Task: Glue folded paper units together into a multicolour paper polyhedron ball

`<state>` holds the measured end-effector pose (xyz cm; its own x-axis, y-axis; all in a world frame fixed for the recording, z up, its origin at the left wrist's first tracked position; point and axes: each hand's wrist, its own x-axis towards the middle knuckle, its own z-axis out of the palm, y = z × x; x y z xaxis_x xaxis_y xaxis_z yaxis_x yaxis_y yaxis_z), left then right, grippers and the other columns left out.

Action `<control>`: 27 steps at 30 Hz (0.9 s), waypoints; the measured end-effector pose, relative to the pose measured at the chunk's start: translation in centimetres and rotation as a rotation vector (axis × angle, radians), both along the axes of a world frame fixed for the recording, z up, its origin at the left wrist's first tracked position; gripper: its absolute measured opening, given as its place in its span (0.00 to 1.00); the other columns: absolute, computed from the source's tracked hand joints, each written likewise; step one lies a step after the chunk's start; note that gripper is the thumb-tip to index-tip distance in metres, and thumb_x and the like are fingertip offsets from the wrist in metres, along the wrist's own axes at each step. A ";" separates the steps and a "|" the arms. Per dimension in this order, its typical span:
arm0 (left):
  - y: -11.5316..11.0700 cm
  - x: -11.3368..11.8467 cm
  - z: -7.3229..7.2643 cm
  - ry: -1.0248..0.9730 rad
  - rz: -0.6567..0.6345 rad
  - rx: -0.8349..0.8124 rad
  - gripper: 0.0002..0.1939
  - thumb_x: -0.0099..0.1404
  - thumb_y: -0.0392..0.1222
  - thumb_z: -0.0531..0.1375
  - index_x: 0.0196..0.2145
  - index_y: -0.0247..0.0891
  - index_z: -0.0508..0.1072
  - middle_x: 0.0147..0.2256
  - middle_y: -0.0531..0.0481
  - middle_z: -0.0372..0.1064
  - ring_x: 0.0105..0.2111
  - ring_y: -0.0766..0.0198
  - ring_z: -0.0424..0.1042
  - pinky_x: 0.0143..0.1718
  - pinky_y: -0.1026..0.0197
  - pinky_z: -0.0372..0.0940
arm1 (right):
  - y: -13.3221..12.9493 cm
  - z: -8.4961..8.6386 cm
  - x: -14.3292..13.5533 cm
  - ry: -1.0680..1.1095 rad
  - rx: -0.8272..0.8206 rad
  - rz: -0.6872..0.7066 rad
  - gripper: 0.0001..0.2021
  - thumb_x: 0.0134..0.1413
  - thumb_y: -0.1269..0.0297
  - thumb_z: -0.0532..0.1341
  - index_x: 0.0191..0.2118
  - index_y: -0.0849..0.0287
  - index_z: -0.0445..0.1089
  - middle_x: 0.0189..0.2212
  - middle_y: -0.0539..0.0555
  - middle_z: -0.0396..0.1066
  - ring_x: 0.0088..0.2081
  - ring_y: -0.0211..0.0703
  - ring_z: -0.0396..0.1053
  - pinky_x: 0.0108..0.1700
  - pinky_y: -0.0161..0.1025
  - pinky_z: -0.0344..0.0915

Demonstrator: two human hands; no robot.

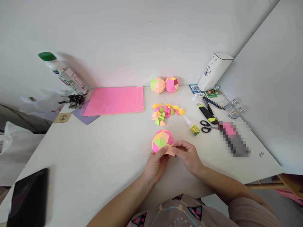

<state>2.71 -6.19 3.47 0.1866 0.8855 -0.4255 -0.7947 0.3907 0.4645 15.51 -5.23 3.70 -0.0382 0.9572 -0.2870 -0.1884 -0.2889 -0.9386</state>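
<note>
Two paper balls [157,85] look done, folded pieces [167,111] lie loose; your left hand [156,164] clamps a third ball [161,141], likely partial, right hand [188,155] pinching its peach flap [169,150].

Over on the left I see a white plastic bottle with a green cap [66,74] just beyond a dark bunch of keys [77,101]; a flat black rectangular device [29,198] lies nearer. Across, a tall white container [215,72] stands by small clear silver-capped bottles [234,114].

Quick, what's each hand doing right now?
Left hand: closed, holding the multicoloured paper ball.
Right hand: closed, pinching the peach paper at the ball's lower right.
</note>
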 end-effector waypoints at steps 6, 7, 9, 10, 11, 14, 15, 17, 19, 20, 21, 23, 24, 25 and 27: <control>-0.2 0.1 -0.2 0.004 -0.015 0.011 0.07 0.52 0.38 0.68 0.29 0.34 0.76 0.30 0.50 0.71 0.31 0.65 0.68 0.35 0.62 0.63 | 0.0 -0.1 0.1 0.039 -0.036 -0.027 0.10 0.35 0.62 0.72 0.26 0.57 0.74 0.22 0.48 0.72 0.24 0.36 0.67 0.30 0.37 0.68; -0.3 0.1 -0.2 0.007 -0.014 0.009 0.07 0.52 0.38 0.68 0.29 0.34 0.76 0.30 0.49 0.71 0.31 0.65 0.68 0.35 0.62 0.63 | 0.0 -0.1 0.1 0.038 -0.033 -0.036 0.10 0.35 0.62 0.72 0.26 0.57 0.74 0.22 0.48 0.72 0.25 0.36 0.67 0.30 0.37 0.68; -0.3 0.2 -0.2 0.017 -0.018 0.004 0.08 0.51 0.38 0.68 0.30 0.35 0.75 0.31 0.49 0.72 0.32 0.64 0.68 0.35 0.61 0.63 | -0.1 0.0 0.1 0.030 -0.025 -0.052 0.10 0.35 0.61 0.72 0.25 0.58 0.74 0.22 0.48 0.72 0.25 0.37 0.67 0.30 0.37 0.68; -0.3 0.2 -0.2 0.021 -0.020 0.003 0.08 0.51 0.38 0.68 0.30 0.35 0.75 0.32 0.49 0.72 0.33 0.63 0.69 0.36 0.60 0.63 | -0.1 0.0 0.1 0.026 -0.021 -0.054 0.10 0.35 0.61 0.72 0.25 0.58 0.73 0.22 0.48 0.72 0.26 0.37 0.68 0.30 0.37 0.68; -0.3 0.2 -0.3 0.024 -0.025 0.004 0.08 0.51 0.38 0.68 0.30 0.35 0.75 0.33 0.48 0.72 0.34 0.62 0.69 0.36 0.60 0.63 | -0.1 0.0 0.1 0.025 -0.019 -0.051 0.10 0.35 0.61 0.72 0.26 0.58 0.73 0.23 0.48 0.72 0.26 0.37 0.68 0.30 0.36 0.68; -0.3 0.2 -0.5 0.036 -0.029 0.014 0.08 0.51 0.37 0.68 0.30 0.35 0.75 0.33 0.49 0.72 0.34 0.63 0.68 0.36 0.61 0.63 | -0.2 0.0 0.1 0.039 -0.029 -0.031 0.10 0.36 0.62 0.72 0.27 0.57 0.74 0.24 0.48 0.73 0.27 0.37 0.69 0.32 0.36 0.68; -0.3 0.2 -0.6 0.040 -0.025 0.013 0.08 0.51 0.37 0.68 0.30 0.35 0.75 0.32 0.50 0.71 0.33 0.64 0.68 0.36 0.61 0.63 | -0.3 0.0 0.0 0.051 -0.040 -0.028 0.10 0.37 0.62 0.72 0.28 0.57 0.74 0.25 0.48 0.74 0.28 0.37 0.70 0.32 0.36 0.68; -0.4 0.3 -0.7 0.049 -0.024 0.003 0.09 0.51 0.36 0.68 0.31 0.35 0.75 0.31 0.51 0.70 0.32 0.66 0.67 0.34 0.63 0.62 | -0.3 0.0 -0.1 0.081 -0.069 -0.028 0.11 0.36 0.62 0.72 0.29 0.58 0.74 0.25 0.48 0.74 0.29 0.37 0.70 0.33 0.36 0.68; -0.5 0.4 -0.8 0.065 -0.032 -0.012 0.10 0.51 0.37 0.68 0.32 0.35 0.75 0.31 0.51 0.69 0.31 0.67 0.66 0.33 0.64 0.62 | -0.3 0.0 -0.1 0.112 -0.092 -0.029 0.12 0.36 0.62 0.72 0.29 0.58 0.73 0.25 0.49 0.74 0.28 0.37 0.70 0.33 0.36 0.69; -0.5 0.4 -0.8 0.077 -0.037 -0.016 0.10 0.51 0.37 0.69 0.31 0.35 0.74 0.31 0.51 0.68 0.31 0.68 0.66 0.32 0.65 0.62 | -0.2 0.0 -0.1 0.124 -0.100 -0.027 0.13 0.36 0.62 0.73 0.29 0.59 0.72 0.25 0.48 0.74 0.28 0.37 0.70 0.32 0.36 0.69; -0.5 0.5 -0.7 0.089 -0.049 -0.017 0.10 0.51 0.39 0.69 0.31 0.34 0.74 0.29 0.52 0.68 0.29 0.69 0.65 0.30 0.65 0.62 | -0.1 0.0 0.0 0.132 -0.107 -0.021 0.13 0.36 0.62 0.73 0.29 0.59 0.72 0.24 0.48 0.74 0.27 0.37 0.70 0.30 0.36 0.68; -0.6 0.6 -0.5 0.100 -0.095 -0.019 0.12 0.52 0.43 0.68 0.30 0.33 0.73 0.28 0.51 0.66 0.27 0.68 0.65 0.27 0.65 0.62 | 0.2 -0.1 0.3 0.133 -0.120 0.004 0.14 0.37 0.61 0.72 0.29 0.59 0.70 0.23 0.48 0.73 0.23 0.37 0.69 0.26 0.36 0.67; -0.6 0.6 -0.4 0.095 -0.127 -0.022 0.14 0.52 0.45 0.68 0.31 0.33 0.73 0.28 0.50 0.66 0.26 0.68 0.65 0.25 0.64 0.62 | 0.4 0.0 0.5 0.122 -0.125 0.010 0.14 0.37 0.60 0.72 0.30 0.59 0.70 0.23 0.48 0.73 0.23 0.37 0.68 0.25 0.36 0.66; -0.6 0.5 -0.3 0.085 -0.160 -0.031 0.17 0.53 0.49 0.67 0.33 0.33 0.73 0.29 0.49 0.67 0.25 0.67 0.66 0.25 0.63 0.63 | 0.6 0.0 0.7 0.104 -0.126 0.007 0.15 0.36 0.61 0.72 0.30 0.59 0.70 0.23 0.48 0.74 0.23 0.37 0.69 0.26 0.36 0.66; -0.5 0.4 -0.1 0.081 -0.206 -0.071 0.23 0.55 0.55 0.63 0.39 0.33 0.71 0.32 0.46 0.69 0.25 0.64 0.68 0.25 0.60 0.65 | 1.1 0.1 1.3 0.070 -0.123 -0.015 0.15 0.35 0.62 0.73 0.30 0.59 0.71 0.24 0.48 0.74 0.26 0.37 0.70 0.30 0.36 0.67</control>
